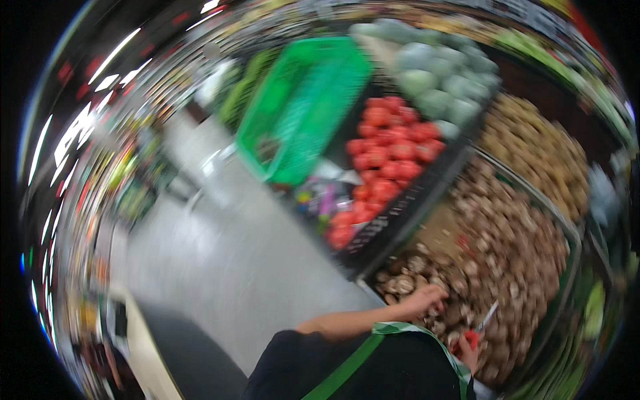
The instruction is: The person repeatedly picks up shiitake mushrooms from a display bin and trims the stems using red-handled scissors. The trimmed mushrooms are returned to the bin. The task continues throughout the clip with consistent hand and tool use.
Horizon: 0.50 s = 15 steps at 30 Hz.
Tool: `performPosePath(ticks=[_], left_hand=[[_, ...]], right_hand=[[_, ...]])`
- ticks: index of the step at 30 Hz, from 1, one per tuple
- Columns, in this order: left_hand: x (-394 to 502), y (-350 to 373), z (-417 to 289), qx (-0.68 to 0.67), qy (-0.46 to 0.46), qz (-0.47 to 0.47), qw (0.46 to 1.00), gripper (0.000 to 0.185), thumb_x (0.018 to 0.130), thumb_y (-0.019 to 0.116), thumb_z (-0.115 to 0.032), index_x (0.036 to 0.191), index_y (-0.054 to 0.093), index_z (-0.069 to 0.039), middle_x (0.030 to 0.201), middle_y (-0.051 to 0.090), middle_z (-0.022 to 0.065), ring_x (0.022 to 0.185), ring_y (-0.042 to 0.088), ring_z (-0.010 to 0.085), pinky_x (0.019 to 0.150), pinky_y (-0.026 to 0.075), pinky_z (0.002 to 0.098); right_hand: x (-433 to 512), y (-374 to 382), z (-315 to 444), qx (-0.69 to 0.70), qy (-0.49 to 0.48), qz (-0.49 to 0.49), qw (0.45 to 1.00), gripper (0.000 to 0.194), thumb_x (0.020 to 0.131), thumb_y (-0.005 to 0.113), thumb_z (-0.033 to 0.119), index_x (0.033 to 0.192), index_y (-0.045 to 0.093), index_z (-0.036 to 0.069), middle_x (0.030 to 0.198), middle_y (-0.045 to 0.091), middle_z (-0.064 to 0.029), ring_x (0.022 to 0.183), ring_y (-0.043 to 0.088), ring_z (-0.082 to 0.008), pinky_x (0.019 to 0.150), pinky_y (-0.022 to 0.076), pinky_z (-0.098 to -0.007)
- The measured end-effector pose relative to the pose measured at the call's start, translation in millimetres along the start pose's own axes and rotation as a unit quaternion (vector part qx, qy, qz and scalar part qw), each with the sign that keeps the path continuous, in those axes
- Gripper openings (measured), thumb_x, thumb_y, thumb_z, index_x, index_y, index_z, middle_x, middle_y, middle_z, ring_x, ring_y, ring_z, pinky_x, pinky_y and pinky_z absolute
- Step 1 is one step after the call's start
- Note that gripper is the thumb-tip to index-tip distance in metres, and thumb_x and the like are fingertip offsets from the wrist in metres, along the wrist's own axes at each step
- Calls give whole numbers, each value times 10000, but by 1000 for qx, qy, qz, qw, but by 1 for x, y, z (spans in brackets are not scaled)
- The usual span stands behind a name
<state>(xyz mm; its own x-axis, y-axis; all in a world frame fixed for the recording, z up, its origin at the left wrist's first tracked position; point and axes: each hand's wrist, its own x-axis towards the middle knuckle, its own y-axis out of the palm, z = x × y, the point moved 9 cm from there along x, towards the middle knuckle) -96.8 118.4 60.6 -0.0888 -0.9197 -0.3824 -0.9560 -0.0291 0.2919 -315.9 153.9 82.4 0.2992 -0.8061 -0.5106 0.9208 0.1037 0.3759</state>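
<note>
Brown mushrooms [520, 250] fill a wide bin in front of me. My left hand [427, 300] is over the darker mushrooms [405, 282] at the bin's near left corner, its fingers curled; whether a mushroom is between them is too blurred to tell. In my right hand [468, 350], lower right, is the red handle of a knife [487, 317], its blade pointing up and away over the mushrooms. A bare brown patch [440, 232] of the bin shows beyond my left hand, with a small red item [462, 242] beside it.
Beyond the bin's dark edge lie tomatoes [390, 150], with pale green round vegetables [445, 75] behind. Potato-like produce [535, 150] fills the bin at upper right. A green plastic basket [300, 110] stands farther left. Grey floor [225, 250] stretches left; a pale-edged counter [145, 345] is at lower left.
</note>
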Motion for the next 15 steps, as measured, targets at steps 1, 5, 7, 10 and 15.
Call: performPosePath(ticks=[1, 5, 7, 10, 15], left_hand=[[4, 0, 0, 8, -2, 15, 1000, 296, 1034, 471, -299, 1172, 620, -84, 891, 687, 31, 752, 593, 108, 606, 428, 246], [28, -11, -2, 166, 2, 26, 986, 251, 973, 531, -236, 1092, 657, -54, 934, 693, 71, 808, 619, 186, 698, 493, 323], [46, -19, 5, 151, -25, 18, 988, 251, 946, 559, -232, 1010, 683, -23, 926, 685, 89, 826, 630, 213, 717, 511, 354], [70, -25, 20, 254, -25, 60, 965, 239, 954, 542, -198, 1061, 634, -5, 792, 668, 88, 724, 629, 188, 652, 510, 334], [94, -10, 22, 544, 137, 142, 815, 242, 895, 600, -206, 1054, 628, -26, 827, 702, 161, 812, 696, 304, 739, 537, 417]], right_hand=[[-9, -9, -2, 8, 15, -45, 999, 163, 971, 638, 179, 1034, 557, 52, 780, 618, -77, 649, 597, -184, 575, 501, -324], [-53, -25, -13, 103, -30, -150, 983, 128, 982, 620, 157, 1045, 562, 62, 797, 642, -80, 666, 629, -192, 585, 519, -338], [-72, -27, -29, 191, -54, -207, 958, 108, 965, 636, 132, 1009, 581, 51, 788, 646, -74, 670, 640, -190, 589, 522, -337], [-101, -23, -52, 201, -89, -285, 933, 110, 954, 647, 122, 984, 580, 40, 796, 654, -83, 671, 643, -199, 592, 525, -343], [-118, 16, -116, 374, -100, -317, 866, 104, 948, 645, 102, 995, 574, 42, 827, 664, -109, 679, 644, -212, 619, 539, -346]])
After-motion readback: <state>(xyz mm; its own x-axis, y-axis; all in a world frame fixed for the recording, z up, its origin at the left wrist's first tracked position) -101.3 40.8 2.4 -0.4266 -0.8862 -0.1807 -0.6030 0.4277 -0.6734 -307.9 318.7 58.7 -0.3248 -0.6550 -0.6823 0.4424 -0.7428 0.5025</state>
